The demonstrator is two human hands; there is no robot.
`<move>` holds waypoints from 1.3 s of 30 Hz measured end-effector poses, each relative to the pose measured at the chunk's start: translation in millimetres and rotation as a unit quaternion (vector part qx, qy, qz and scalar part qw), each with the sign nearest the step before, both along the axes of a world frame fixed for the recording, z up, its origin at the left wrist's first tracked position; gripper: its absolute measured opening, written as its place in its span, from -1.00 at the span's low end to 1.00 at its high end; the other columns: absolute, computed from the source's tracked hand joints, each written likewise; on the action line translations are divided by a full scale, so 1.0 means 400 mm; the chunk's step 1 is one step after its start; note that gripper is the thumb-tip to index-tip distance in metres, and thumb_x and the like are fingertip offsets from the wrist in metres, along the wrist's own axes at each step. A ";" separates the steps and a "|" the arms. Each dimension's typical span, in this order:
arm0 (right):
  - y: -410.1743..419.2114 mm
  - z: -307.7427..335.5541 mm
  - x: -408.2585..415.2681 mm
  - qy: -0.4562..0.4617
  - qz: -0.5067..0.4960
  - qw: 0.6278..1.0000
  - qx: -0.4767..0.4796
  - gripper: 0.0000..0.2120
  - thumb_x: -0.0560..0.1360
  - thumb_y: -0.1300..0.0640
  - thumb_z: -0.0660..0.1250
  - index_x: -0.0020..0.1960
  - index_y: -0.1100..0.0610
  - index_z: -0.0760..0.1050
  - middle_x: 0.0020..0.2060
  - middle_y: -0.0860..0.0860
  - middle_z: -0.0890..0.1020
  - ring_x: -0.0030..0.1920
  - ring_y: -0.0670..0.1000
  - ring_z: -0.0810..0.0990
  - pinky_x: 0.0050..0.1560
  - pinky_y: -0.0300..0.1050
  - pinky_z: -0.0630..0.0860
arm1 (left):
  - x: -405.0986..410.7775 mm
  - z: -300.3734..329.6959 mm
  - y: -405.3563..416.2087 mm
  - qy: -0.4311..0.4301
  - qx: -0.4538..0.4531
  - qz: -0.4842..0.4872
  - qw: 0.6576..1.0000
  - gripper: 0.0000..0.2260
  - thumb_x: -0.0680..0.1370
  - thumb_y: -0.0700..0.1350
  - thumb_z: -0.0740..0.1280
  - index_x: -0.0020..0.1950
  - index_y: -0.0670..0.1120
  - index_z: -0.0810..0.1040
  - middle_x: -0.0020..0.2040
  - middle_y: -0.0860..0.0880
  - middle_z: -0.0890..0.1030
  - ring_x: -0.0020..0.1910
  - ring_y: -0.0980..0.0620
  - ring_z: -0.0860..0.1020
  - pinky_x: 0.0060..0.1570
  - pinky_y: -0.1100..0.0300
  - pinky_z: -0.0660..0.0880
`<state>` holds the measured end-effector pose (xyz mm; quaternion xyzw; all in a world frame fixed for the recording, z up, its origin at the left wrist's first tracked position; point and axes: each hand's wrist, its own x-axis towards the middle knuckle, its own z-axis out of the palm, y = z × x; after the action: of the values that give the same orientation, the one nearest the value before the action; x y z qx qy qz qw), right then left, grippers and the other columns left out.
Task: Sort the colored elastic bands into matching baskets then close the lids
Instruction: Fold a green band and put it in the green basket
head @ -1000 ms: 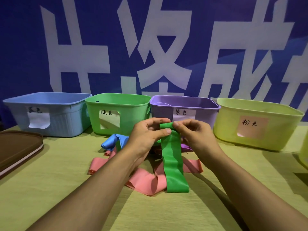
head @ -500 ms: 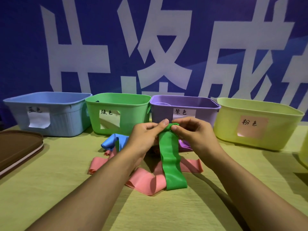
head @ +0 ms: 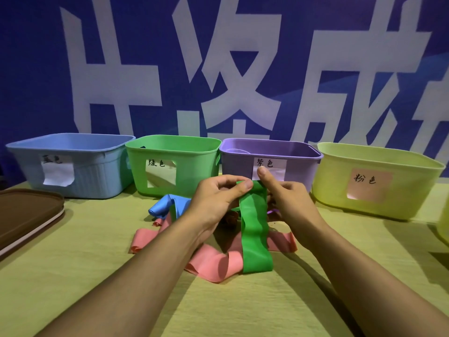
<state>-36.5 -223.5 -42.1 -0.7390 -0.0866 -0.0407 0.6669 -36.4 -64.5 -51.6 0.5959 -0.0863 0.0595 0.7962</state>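
Both hands, left hand [head: 216, 200] and right hand [head: 289, 200], pinch the green band's [head: 255, 229] top end, lifting it clear of the tangled pile, probably for the green basket [head: 170, 164].

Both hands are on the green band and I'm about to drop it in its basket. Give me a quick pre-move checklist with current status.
1. Green band held at its top by left hand and right hand: ok.
2. Green basket lid off, open: ok.
3. Band's lower end free of the pink bands: not ok, it lies on them.
4. Green basket empty inside: cannot tell.
5. Brown lid within reach at left: ok.
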 end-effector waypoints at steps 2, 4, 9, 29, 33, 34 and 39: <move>-0.002 -0.001 0.000 -0.006 -0.003 1.000 0.001 -0.52 0.53 -0.28 0.36 -0.07 0.15 0.72 -0.21 0.12 0.75 -0.11 0.19 0.75 -0.14 0.00 0.69 | -0.001 0.001 0.002 -0.003 -0.004 -0.003 1.000 -0.91 0.51 -0.34 0.45 -0.04 -0.17 0.69 -0.08 -0.24 0.71 -0.12 -0.11 0.69 -0.05 0.19 0.67; -0.003 -0.003 0.002 -0.016 -0.002 1.000 0.006 -0.54 0.53 -0.24 0.39 -0.08 0.18 0.72 -0.21 0.15 0.75 -0.16 0.17 0.74 -0.17 0.02 0.69 | -0.001 0.001 0.003 -0.005 -0.003 -0.001 1.000 -0.88 0.51 -0.36 0.45 -0.02 -0.18 0.68 -0.07 -0.23 0.70 -0.09 -0.12 0.68 -0.02 0.19 0.67; 0.003 -0.007 0.005 -0.035 0.010 0.999 0.017 -0.66 0.54 -0.11 0.43 -0.12 0.19 0.68 -0.33 0.07 0.70 -0.35 -0.02 0.67 -0.39 -0.18 0.55 | 0.002 0.000 0.008 -0.011 0.014 0.010 1.000 -0.82 0.48 -0.39 0.46 0.01 -0.16 0.68 -0.05 -0.20 0.72 -0.04 -0.09 0.69 0.06 0.17 0.64; -0.010 -0.034 0.052 -0.134 0.067 0.989 -0.004 -0.84 0.56 0.26 0.43 0.13 0.21 0.66 -0.05 0.09 0.77 0.00 0.01 0.74 0.02 -0.14 0.66 | -0.007 0.008 0.007 0.088 0.052 -0.007 0.995 -0.59 0.57 0.17 0.39 0.06 -0.19 0.69 -0.08 -0.18 0.75 -0.07 -0.11 0.74 0.08 0.00 0.65; -0.013 -0.030 0.049 -0.154 0.069 0.985 -0.027 -0.80 0.55 0.27 0.43 0.17 0.20 0.66 -0.02 0.04 0.77 0.04 -0.05 0.74 0.08 -0.17 0.65 | -0.012 0.009 0.006 0.102 0.055 -0.010 0.993 -0.57 0.57 0.18 0.39 0.03 -0.21 0.70 -0.06 -0.22 0.75 -0.05 -0.14 0.74 0.04 -0.03 0.67; -0.015 -0.030 0.049 -0.156 0.069 0.985 -0.032 -0.80 0.55 0.27 0.43 0.18 0.19 0.66 -0.01 0.03 0.76 0.06 -0.05 0.73 0.11 -0.13 0.65 | -0.012 0.009 0.005 0.102 0.055 -0.012 0.993 -0.58 0.58 0.17 0.39 0.03 -0.21 0.70 -0.06 -0.23 0.74 -0.05 -0.15 0.74 0.02 -0.01 0.67; -0.017 -0.031 0.049 -0.183 0.061 0.979 -0.059 -0.80 0.55 0.29 0.44 0.16 0.17 0.67 -0.01 0.02 0.76 0.08 -0.04 0.73 0.19 -0.02 0.64 | -0.011 0.005 0.005 0.088 0.058 -0.006 0.994 -0.60 0.58 0.12 0.40 0.05 -0.24 0.70 -0.05 -0.24 0.74 -0.10 -0.11 0.73 -0.06 0.06 0.69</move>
<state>-16.7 -230.2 -54.4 -0.7506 -0.2544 -0.1290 0.5961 -40.8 -62.5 -49.7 0.6438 -0.0224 -0.0033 0.7648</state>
